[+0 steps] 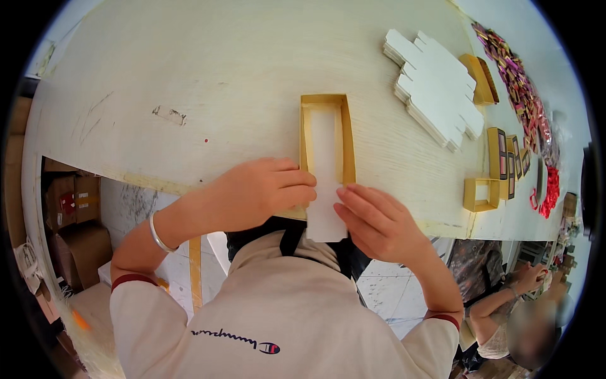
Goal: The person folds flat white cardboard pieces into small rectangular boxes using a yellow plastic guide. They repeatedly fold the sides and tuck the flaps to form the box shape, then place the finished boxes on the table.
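Pinching the left wall of the long gold box (348,140) with the left hand (268,191), touching its near right corner with the right hand (384,222), not clearly showing whether gripping. Lying at the table's (240,120) near edge, leaving the white flap (326,222) overhanging, probably giving folding room.
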Demonstrator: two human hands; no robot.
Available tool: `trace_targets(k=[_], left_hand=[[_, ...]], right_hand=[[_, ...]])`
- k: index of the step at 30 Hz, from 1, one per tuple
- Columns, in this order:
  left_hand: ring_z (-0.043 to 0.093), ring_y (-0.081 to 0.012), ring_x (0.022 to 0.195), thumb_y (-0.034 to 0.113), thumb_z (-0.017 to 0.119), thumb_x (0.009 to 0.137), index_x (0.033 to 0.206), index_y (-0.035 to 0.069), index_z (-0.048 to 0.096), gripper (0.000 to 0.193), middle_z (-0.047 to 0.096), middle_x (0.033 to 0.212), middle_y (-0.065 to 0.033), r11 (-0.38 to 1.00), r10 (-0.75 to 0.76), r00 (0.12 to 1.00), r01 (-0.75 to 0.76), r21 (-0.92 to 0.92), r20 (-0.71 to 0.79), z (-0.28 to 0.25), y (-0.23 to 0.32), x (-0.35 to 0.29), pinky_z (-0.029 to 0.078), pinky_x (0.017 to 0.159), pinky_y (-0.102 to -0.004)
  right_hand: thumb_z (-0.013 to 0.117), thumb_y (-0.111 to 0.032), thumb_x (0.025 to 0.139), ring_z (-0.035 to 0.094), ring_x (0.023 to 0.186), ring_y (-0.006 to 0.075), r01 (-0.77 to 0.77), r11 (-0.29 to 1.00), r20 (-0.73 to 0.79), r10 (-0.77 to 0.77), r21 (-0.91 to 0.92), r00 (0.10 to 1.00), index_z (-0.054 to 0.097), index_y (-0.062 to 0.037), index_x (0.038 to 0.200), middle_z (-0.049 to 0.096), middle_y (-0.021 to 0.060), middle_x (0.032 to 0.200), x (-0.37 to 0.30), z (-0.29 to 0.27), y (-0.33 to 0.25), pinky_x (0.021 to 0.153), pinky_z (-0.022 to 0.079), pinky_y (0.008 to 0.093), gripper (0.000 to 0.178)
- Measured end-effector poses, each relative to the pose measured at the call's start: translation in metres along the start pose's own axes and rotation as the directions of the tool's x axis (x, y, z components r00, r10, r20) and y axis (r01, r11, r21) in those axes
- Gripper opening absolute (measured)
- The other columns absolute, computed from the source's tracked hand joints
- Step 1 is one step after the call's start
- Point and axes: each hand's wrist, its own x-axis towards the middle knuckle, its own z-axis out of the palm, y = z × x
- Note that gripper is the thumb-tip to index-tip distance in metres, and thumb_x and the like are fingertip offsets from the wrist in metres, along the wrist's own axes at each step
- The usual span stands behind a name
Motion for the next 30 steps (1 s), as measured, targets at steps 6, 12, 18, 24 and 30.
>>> trace_targets(k=[6, 12, 18, 24, 30], left_hand=[[0.058, -0.0236, 0.082, 0.007, 0.067, 0.074, 0.084, 0.006, 0.061, 0.011, 0.064, 0.1, -0.0054, 0.997, 0.076, 0.997, -0.076, 0.023, 0.012, -0.007, -0.006, 0.006, 0.05, 0.071, -0.0317], [0.055, -0.0205, 0.073, 0.01, 0.072, 0.072, 0.08, 0.008, 0.059, 0.015, 0.058, 0.085, -0.0021, 0.999, 0.046, 0.993, -0.044, 0.017, -0.113, 0.004, -0.011, 0.012, 0.048, 0.064, -0.0312], [0.052, -0.0224, 0.068, 0.001, 0.072, 0.069, 0.082, 0.006, 0.061, 0.018, 0.059, 0.077, -0.0031, 0.995, -0.088, 0.963, 0.071, -0.074, -0.255, 0.02, -0.004, 0.018, 0.045, 0.059, -0.0322], [0.049, -0.0226, 0.068, 0.001, 0.072, 0.07, 0.078, 0.007, 0.058, 0.017, 0.056, 0.075, -0.0027, 0.979, -0.162, 0.959, 0.126, -0.163, -0.231, 0.021, -0.004, 0.016, 0.043, 0.06, -0.033], [0.048, -0.023, 0.07, 0.003, 0.073, 0.07, 0.077, 0.008, 0.058, 0.017, 0.054, 0.073, -0.002, 0.973, -0.161, 0.979, 0.135, -0.187, -0.129, 0.012, -0.005, 0.019, 0.042, 0.06, -0.0336]], right_hand=[[0.069, -0.01, 0.073, 0.059, 0.091, 0.0218, 0.019, 1.0, 0.071, -0.018, -0.024, 0.997, 0.063, -0.0032, 0.088, 0.057, 0.0077, 0.103, 0.022, -0.013, 0.018, 0.07, 0.049, 0.0313, 0.018], [0.076, -0.012, 0.07, 0.059, 0.078, 0.0258, -0.116, 0.957, 0.158, 0.075, 0.266, 0.985, 0.061, -0.0019, 0.085, 0.056, 0.0117, 0.094, 0.021, -0.001, 0.03, 0.067, 0.05, 0.0345, 0.024], [0.07, -0.008, 0.076, 0.054, 0.07, 0.023, -0.173, 0.959, 0.074, 0.16, 0.226, 0.984, 0.052, -0.0052, 0.08, 0.05, 0.007, 0.083, 0.03, 0.023, 0.023, 0.061, 0.045, 0.0346, 0.019], [0.07, -0.006, 0.076, 0.054, 0.07, 0.0265, -0.302, 0.882, 0.122, 0.276, 0.363, 0.953, 0.051, -0.0049, 0.084, 0.05, 0.0082, 0.079, 0.028, 0.02, 0.017, 0.061, 0.044, 0.0365, 0.021], [0.072, -0.006, 0.075, 0.057, 0.073, 0.0253, -0.317, 0.864, 0.162, 0.275, 0.39, 0.948, 0.058, -0.0046, 0.098, 0.058, 0.0094, 0.095, 0.025, 0.011, 0.021, 0.064, 0.046, 0.0368, 0.026]])
